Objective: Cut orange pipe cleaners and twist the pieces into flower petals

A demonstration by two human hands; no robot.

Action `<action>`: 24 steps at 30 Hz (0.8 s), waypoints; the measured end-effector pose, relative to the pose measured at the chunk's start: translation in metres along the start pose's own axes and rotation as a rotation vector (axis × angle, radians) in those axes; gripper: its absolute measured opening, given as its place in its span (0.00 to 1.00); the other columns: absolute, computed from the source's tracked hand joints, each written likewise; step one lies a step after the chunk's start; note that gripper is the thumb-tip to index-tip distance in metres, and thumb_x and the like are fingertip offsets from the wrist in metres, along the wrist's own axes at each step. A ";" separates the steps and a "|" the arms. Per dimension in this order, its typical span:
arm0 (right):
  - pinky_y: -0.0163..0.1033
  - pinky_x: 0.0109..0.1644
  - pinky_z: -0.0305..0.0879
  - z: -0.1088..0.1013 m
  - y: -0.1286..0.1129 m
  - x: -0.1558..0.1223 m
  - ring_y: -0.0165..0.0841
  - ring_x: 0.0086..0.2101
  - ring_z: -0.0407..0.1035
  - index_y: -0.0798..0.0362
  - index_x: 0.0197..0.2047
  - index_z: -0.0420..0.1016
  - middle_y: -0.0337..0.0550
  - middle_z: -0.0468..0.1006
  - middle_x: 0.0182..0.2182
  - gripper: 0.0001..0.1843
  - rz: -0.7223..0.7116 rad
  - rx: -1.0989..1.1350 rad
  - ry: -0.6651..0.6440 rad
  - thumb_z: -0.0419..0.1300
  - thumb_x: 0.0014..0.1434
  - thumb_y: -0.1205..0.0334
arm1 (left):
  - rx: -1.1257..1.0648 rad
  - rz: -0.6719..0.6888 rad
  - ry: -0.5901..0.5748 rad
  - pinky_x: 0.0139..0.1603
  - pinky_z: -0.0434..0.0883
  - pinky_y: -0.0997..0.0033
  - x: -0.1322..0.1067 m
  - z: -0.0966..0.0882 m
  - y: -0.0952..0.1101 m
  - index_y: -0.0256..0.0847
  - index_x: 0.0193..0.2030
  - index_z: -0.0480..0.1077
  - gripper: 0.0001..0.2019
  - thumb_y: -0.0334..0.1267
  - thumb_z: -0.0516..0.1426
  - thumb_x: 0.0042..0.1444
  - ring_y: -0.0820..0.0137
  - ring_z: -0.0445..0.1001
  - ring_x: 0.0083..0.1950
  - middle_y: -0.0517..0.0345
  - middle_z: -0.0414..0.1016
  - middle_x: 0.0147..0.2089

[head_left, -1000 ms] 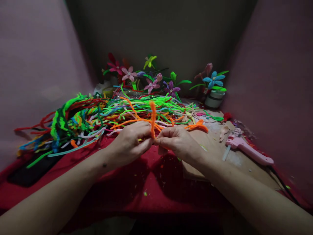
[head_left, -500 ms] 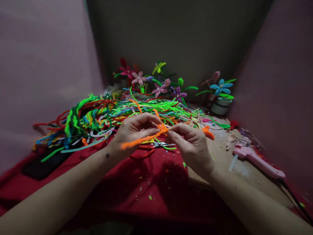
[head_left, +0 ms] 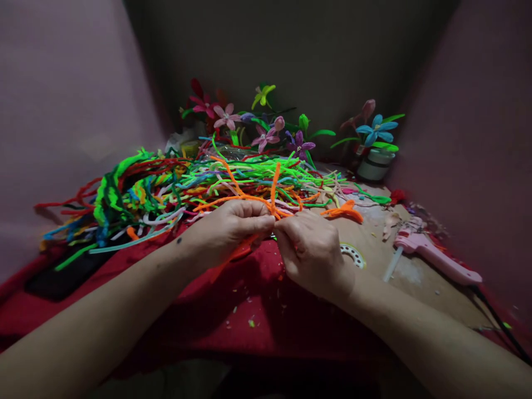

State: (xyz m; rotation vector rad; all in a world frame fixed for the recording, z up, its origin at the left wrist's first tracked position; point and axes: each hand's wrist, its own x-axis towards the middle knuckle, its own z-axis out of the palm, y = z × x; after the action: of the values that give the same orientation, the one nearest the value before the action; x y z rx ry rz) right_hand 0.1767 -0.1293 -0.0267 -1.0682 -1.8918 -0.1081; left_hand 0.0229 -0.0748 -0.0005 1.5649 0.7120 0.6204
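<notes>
Over the red cloth, my left hand (head_left: 236,224) pinches orange pipe cleaners (head_left: 275,185) between thumb and fingers. One orange strand sticks up from the pinch, and a blurred one trails down below the hand. My right hand (head_left: 313,244) is closed on the same orange pipe cleaners, its fingertips touching those of the left. The exact crossing of the strands is hidden by the fingers. To the right, a folded orange pipe cleaner piece (head_left: 347,211) lies on the brown board.
Behind my hands spreads a large pile of coloured pipe cleaners (head_left: 257,174). Pipe-cleaner flowers (head_left: 266,137) stand at the back, and a jar (head_left: 375,164) is near a blue flower. A pink glue gun (head_left: 436,257) and a white holed ring (head_left: 353,255) lie at right; a black phone (head_left: 62,274) at left.
My right hand has curled inward, its knuckles turned up. The orange strand that pointed left toward me is now lower and blurred, and another stands more upright. The scissors are now mostly covered.
</notes>
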 end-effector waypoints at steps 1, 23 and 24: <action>0.39 0.32 0.59 0.001 0.001 0.001 0.31 0.25 0.65 0.57 0.24 0.72 0.45 0.73 0.21 0.12 0.051 0.056 -0.013 0.53 0.56 0.69 | -0.010 -0.006 0.003 0.26 0.59 0.76 0.000 -0.001 0.000 0.37 0.24 0.63 0.11 0.40 0.57 0.52 0.78 0.57 0.24 0.64 0.60 0.22; 0.34 0.29 0.58 0.000 0.010 0.005 0.26 0.22 0.62 0.56 0.24 0.73 0.38 0.72 0.19 0.11 0.396 0.283 -0.201 0.56 0.57 0.67 | 1.214 0.502 0.204 0.30 0.59 0.73 -0.002 0.000 -0.001 0.37 0.26 0.66 0.12 0.31 0.47 0.59 0.72 0.62 0.29 0.57 0.66 0.26; 0.35 0.30 0.58 -0.002 0.010 0.004 0.27 0.23 0.63 0.56 0.25 0.74 0.39 0.73 0.20 0.11 0.323 0.194 -0.179 0.56 0.58 0.66 | 1.165 0.472 0.209 0.30 0.58 0.73 -0.002 -0.001 0.001 0.37 0.25 0.65 0.12 0.31 0.47 0.59 0.72 0.62 0.28 0.59 0.65 0.25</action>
State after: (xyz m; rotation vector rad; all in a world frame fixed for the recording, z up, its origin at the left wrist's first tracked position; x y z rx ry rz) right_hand 0.1841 -0.1215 -0.0254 -1.2648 -1.8153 0.3583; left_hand 0.0212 -0.0759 0.0001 2.8280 0.9364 0.7672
